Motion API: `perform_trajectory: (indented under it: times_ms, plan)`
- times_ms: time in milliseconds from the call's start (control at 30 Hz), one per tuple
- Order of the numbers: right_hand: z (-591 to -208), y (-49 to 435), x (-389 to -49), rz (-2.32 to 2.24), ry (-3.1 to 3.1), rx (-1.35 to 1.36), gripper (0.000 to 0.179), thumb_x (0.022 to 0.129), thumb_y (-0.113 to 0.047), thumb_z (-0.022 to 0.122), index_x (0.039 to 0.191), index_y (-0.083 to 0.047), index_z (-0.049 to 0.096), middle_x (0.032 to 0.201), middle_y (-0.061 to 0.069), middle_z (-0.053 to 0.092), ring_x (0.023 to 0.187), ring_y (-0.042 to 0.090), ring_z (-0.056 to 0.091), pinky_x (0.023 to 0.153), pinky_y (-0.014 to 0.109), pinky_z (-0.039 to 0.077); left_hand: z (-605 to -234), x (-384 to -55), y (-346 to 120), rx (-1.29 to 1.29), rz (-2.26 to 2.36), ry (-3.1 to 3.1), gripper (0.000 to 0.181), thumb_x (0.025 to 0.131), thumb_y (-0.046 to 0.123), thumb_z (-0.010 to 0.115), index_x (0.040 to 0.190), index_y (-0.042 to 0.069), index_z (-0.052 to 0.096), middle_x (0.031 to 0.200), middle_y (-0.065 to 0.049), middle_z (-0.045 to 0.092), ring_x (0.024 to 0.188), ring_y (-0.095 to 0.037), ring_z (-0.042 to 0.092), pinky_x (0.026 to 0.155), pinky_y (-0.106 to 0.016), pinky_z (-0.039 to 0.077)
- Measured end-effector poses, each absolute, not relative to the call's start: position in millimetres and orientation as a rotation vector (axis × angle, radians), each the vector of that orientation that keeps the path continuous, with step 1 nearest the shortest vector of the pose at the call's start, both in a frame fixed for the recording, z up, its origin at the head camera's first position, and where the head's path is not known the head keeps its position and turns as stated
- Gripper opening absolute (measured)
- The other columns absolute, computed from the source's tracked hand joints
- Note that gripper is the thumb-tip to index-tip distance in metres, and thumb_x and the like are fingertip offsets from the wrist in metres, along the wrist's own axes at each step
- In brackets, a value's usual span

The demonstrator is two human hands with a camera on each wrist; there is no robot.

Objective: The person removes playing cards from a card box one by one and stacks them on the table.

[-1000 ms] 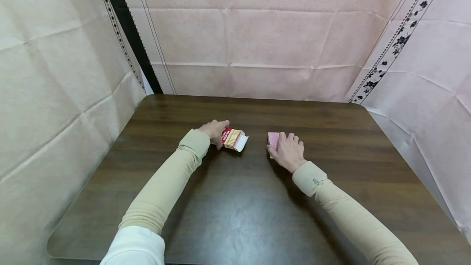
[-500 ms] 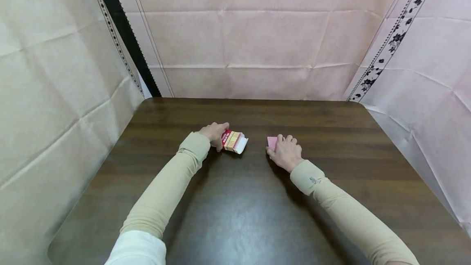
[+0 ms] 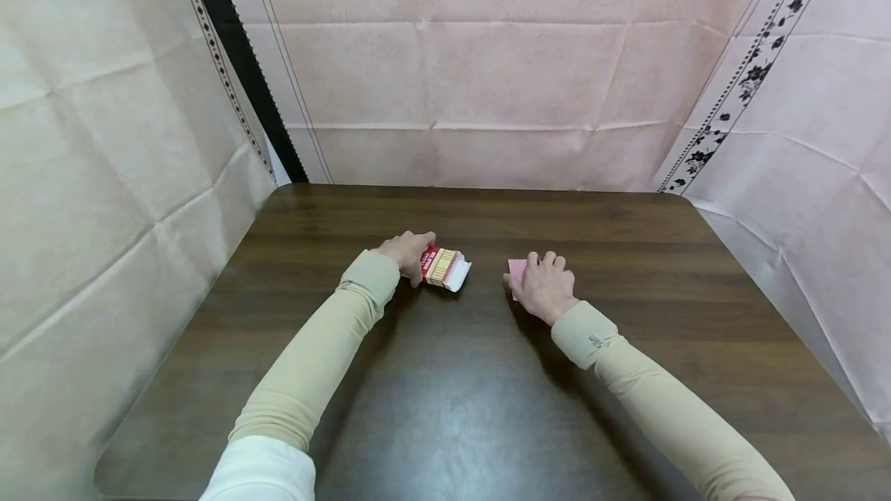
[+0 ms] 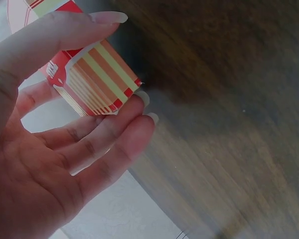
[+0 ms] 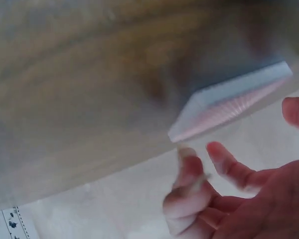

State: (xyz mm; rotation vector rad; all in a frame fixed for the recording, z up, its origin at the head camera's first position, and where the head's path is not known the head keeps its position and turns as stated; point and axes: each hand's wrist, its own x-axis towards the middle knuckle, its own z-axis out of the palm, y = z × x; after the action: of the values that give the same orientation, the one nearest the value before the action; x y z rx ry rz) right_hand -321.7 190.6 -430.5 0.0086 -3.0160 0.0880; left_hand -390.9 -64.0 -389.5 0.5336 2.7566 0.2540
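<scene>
Left of the table's middle in the head view, my left hand (image 3: 407, 253) holds a small red and cream striped card box (image 3: 441, 267), its white flap open toward the right. In the left wrist view the thumb lies across the top of the box (image 4: 97, 74) and the fingers sit along its underside. To the right, my right hand (image 3: 547, 290) reaches over a pink-backed deck of cards (image 3: 515, 267) on the table. The right wrist view has the deck's (image 5: 244, 99) white edges below spread fingers, a fingertip close to one corner and the thumb apart from it.
A dark brown wooden table (image 3: 445, 377) with rounded corners lies under both arms. Pale cloth sheets (image 3: 445, 83) hang behind it and on both sides, with a black strip (image 3: 244, 60) at the left corner and a floral border (image 3: 752, 80) at the right.
The view shifts slightly. Both hands stay in nearly the same places, the left on the card box and the right over the deck.
</scene>
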Motion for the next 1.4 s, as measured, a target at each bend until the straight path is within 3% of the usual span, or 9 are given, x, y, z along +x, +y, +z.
perform_trajectory:
  times_ms: [100,267,367,533,867,1067,1267,1400]
  plan:
    - [-425,190,-321,0.183,-2.917,0.156,0.054,0.094,-0.049,0.052,0.112,0.002,0.053,0.103,0.024,0.052,0.097,0.039,0.051,0.07,0.051,0.052,-389,-392,-64,0.546,0.26,2.753,0.064,0.069,0.003,0.08,0.12,0.018,0.045,0.113,-0.01,0.055,0.1,-0.027,0.053,0.081,-0.042,0.047]
    - [-419,179,-318,0.337,-2.765,0.622,0.03,0.095,-0.03,0.057,0.111,-0.005,0.062,0.102,0.015,0.055,0.096,0.032,0.053,0.069,0.045,0.05,-388,-392,-63,0.558,0.225,2.754,0.065,0.068,0.003,0.081,0.121,0.018,0.047,0.115,-0.009,0.055,0.103,-0.026,0.052,0.085,-0.045,0.048]
    - [-421,166,-316,0.393,-2.733,0.8,0.029,0.096,-0.025,0.057,0.119,-0.009,0.064,0.106,0.014,0.057,0.1,0.031,0.052,0.076,0.043,0.048,-388,-390,-61,0.563,0.2,2.757,0.068,0.065,0.003,0.083,0.122,0.018,0.049,0.116,-0.01,0.055,0.104,-0.026,0.052,0.086,-0.045,0.048]
    - [-422,148,-316,0.367,-2.801,0.891,0.041,0.1,-0.033,0.051,0.135,-0.014,0.057,0.128,0.021,0.052,0.115,0.034,0.048,0.097,0.047,0.044,-387,-388,-60,0.579,0.2,2.772,0.069,0.064,0.001,0.083,0.122,0.016,0.05,0.116,-0.01,0.056,0.103,-0.026,0.053,0.084,-0.042,0.049]
    - [-429,126,-318,0.318,-2.961,0.904,0.056,0.098,-0.058,0.036,0.139,-0.022,0.053,0.156,0.024,0.023,0.135,0.038,0.037,0.106,0.056,0.036,-385,-385,-60,0.633,0.237,2.754,0.073,0.06,-0.002,0.086,0.121,0.016,0.051,0.115,-0.01,0.059,0.1,-0.026,0.057,0.081,-0.04,0.051]
    - [-427,124,-318,0.351,-2.888,0.889,0.058,0.094,-0.06,0.046,0.136,-0.02,0.056,0.153,0.023,0.028,0.13,0.037,0.041,0.105,0.055,0.038,-384,-384,-65,0.591,0.237,2.771,0.074,0.059,-0.003,0.086,0.121,0.016,0.05,0.113,-0.01,0.059,0.099,-0.027,0.058,0.079,-0.04,0.052]
    - [-422,120,-319,0.353,-2.766,0.901,0.04,0.091,-0.047,0.062,0.11,-0.011,0.061,0.131,0.018,0.051,0.115,0.031,0.05,0.095,0.048,0.046,-384,-383,-70,0.56,0.264,2.771,0.073,0.058,-0.004,0.085,0.12,0.015,0.05,0.112,-0.01,0.059,0.099,-0.027,0.056,0.079,-0.041,0.051]
    - [-418,116,-319,0.326,-2.764,0.88,0.039,0.089,-0.039,0.068,0.109,-0.007,0.058,0.122,0.017,0.055,0.108,0.03,0.052,0.091,0.045,0.049,-384,-383,-73,0.541,0.284,2.767,0.074,0.058,-0.004,0.085,0.12,0.015,0.05,0.113,-0.011,0.059,0.1,-0.027,0.055,0.08,-0.041,0.051]
